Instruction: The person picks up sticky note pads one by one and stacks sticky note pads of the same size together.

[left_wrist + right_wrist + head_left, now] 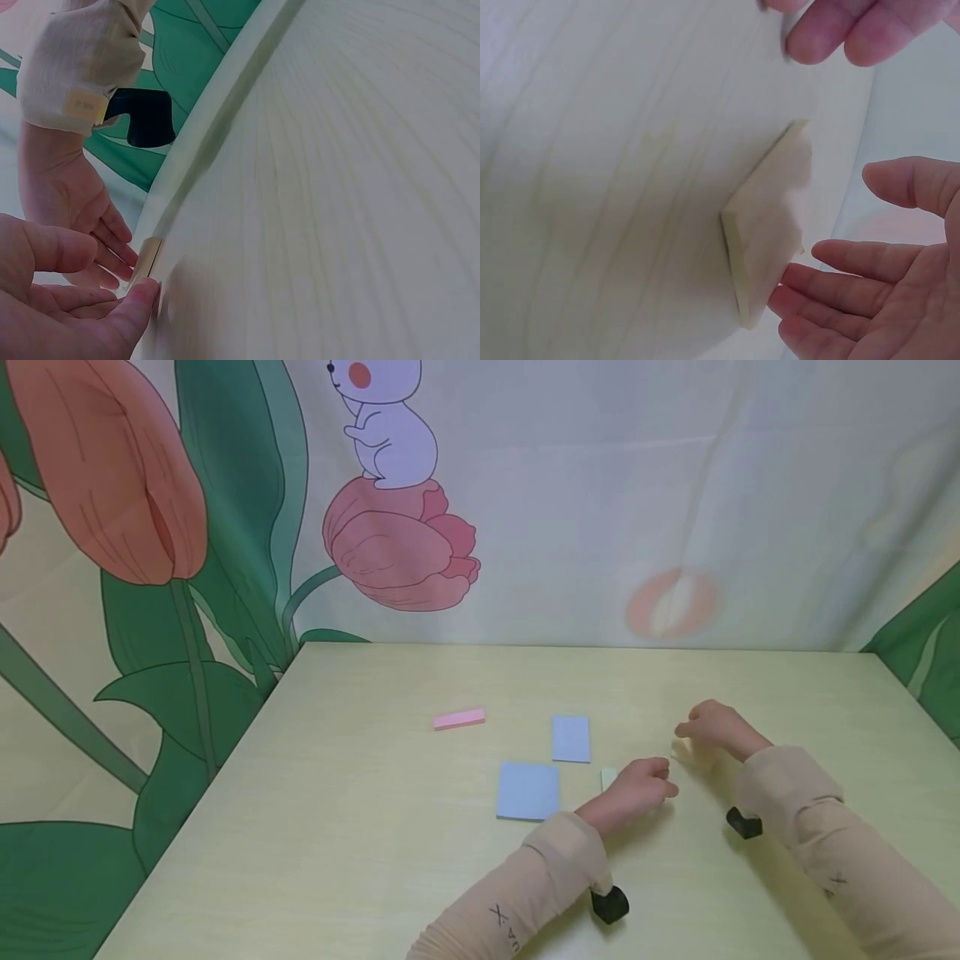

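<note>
A pale yellow sticky-note pad (pixel 769 217) lies on the table between the two hands; in the head view it hardly stands out from the tabletop. My right hand (pixel 712 727) is beside it, its fingertips (pixel 784 296) at the pad's edge and the thumb lifted clear. To the near left of the pad is my left hand (pixel 633 785), fingers loosely bent and holding nothing. A gap separates the left fingertips (pixel 817 41) from the pad in the right wrist view. Behind the left hand shows a pale green pad (pixel 607 777), partly hidden.
Left of the hands lie a larger blue pad (pixel 528 792) and a smaller blue pad (pixel 572 739). Farther left is a narrow pink pad (pixel 459 719). A printed curtain (pixel 570 527) hangs behind the table's far edge.
</note>
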Action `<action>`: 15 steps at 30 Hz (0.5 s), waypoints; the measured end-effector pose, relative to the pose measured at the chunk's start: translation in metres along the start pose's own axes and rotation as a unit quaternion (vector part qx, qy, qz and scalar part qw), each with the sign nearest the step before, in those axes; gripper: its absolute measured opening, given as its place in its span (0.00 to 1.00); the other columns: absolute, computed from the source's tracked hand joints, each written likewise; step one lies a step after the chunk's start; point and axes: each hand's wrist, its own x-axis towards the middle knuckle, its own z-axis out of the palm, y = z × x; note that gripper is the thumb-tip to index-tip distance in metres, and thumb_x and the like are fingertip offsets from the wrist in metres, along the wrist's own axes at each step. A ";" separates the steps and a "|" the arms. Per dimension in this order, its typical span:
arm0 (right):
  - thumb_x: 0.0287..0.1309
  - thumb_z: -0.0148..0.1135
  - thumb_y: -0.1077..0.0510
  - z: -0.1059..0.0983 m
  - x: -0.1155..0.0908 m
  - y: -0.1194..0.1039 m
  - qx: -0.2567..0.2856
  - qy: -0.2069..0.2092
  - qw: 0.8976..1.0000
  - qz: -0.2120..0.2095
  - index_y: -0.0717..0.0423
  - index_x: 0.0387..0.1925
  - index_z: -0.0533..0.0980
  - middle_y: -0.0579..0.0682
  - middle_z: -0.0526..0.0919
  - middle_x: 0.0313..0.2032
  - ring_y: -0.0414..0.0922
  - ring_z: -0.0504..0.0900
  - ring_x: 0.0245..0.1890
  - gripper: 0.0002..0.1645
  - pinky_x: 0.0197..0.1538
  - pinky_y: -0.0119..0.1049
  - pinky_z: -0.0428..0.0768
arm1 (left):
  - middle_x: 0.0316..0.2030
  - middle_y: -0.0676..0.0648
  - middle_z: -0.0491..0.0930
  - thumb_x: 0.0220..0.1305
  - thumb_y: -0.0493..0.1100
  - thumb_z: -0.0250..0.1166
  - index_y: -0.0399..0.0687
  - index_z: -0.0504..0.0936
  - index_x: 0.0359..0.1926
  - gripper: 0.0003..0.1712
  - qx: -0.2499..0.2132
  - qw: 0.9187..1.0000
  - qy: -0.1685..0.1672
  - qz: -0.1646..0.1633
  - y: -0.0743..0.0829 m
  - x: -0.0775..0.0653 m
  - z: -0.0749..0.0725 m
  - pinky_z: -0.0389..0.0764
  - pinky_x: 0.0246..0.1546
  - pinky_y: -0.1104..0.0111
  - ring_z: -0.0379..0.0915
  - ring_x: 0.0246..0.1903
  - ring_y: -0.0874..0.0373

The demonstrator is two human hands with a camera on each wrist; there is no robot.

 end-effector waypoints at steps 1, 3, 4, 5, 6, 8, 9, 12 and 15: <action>0.53 0.50 0.51 0.000 0.000 0.000 0.002 0.001 1.000 -0.001 0.69 0.29 0.66 0.59 0.70 0.29 0.48 0.67 0.29 0.20 0.33 0.38 0.69 | 0.57 0.43 0.69 0.55 0.35 0.57 0.39 0.64 0.59 0.29 -0.002 1.000 -0.001 -0.001 0.000 0.000 0.000 0.69 0.53 0.65 0.66 0.56 0.52; 0.53 0.51 0.52 0.001 0.000 0.000 0.006 0.003 1.000 -0.006 0.58 0.19 0.62 0.49 0.63 0.20 0.42 0.62 0.22 0.16 0.27 0.33 0.63 | 0.57 0.43 0.69 0.55 0.35 0.56 0.39 0.64 0.60 0.29 -0.005 1.000 0.000 -0.001 0.000 0.000 0.000 0.68 0.54 0.65 0.65 0.56 0.52; 0.53 0.51 0.52 0.000 0.000 0.001 0.008 0.004 1.000 -0.009 0.56 0.17 0.60 0.47 0.61 0.19 0.41 0.61 0.21 0.17 0.26 0.32 0.62 | 0.57 0.43 0.69 0.55 0.35 0.57 0.39 0.64 0.60 0.29 -0.004 1.000 0.000 -0.002 0.000 0.000 0.000 0.68 0.54 0.65 0.65 0.56 0.52; 0.53 0.51 0.52 0.001 -0.001 0.001 0.009 0.005 1.000 -0.012 0.54 0.16 0.58 0.45 0.59 0.18 0.40 0.59 0.21 0.17 0.25 0.31 0.62 | 0.57 0.43 0.69 0.55 0.35 0.57 0.39 0.64 0.59 0.29 -0.002 1.000 0.001 -0.003 0.001 0.000 0.000 0.68 0.54 0.65 0.65 0.56 0.52; 0.53 0.51 0.52 0.001 -0.001 0.001 0.011 0.005 1.000 -0.014 0.53 0.15 0.58 0.45 0.59 0.17 0.40 0.59 0.20 0.18 0.25 0.31 0.61 | 0.57 0.43 0.69 0.55 0.35 0.57 0.39 0.64 0.59 0.29 -0.001 1.000 0.001 -0.004 0.001 0.000 0.001 0.68 0.54 0.65 0.65 0.56 0.52; 0.53 0.51 0.52 0.001 -0.002 0.000 0.013 0.006 1.000 -0.016 0.54 0.16 0.60 0.45 0.60 0.18 0.40 0.60 0.21 0.17 0.26 0.31 0.61 | 0.56 0.44 0.69 0.55 0.35 0.57 0.39 0.64 0.59 0.29 0.001 1.000 0.003 -0.006 0.001 0.000 0.001 0.68 0.54 0.65 0.65 0.56 0.53; 0.53 0.51 0.52 0.001 -0.002 0.000 0.012 0.006 1.000 -0.016 0.54 0.16 0.61 0.45 0.60 0.19 0.40 0.60 0.22 0.16 0.26 0.31 0.62 | 0.56 0.44 0.69 0.54 0.35 0.57 0.39 0.64 0.59 0.29 0.002 1.000 0.004 -0.007 0.001 0.001 0.002 0.68 0.54 0.65 0.65 0.56 0.53; 0.53 0.50 0.52 0.001 -0.003 -0.002 0.010 0.004 1.000 -0.014 0.56 0.17 0.64 0.46 0.62 0.20 0.41 0.62 0.24 0.16 0.27 0.32 0.62 | 0.56 0.44 0.70 0.54 0.34 0.57 0.39 0.65 0.59 0.29 -0.001 1.000 0.006 -0.008 0.001 0.001 0.002 0.68 0.54 0.66 0.65 0.56 0.53; 0.53 0.50 0.51 0.000 -0.005 -0.004 0.006 0.004 1.000 -0.013 0.60 0.21 0.68 0.49 0.66 0.23 0.43 0.64 0.27 0.16 0.29 0.32 0.64 | 0.56 0.44 0.70 0.54 0.34 0.57 0.39 0.65 0.59 0.29 -0.003 1.000 0.007 -0.007 0.001 0.001 0.003 0.68 0.54 0.66 0.66 0.56 0.53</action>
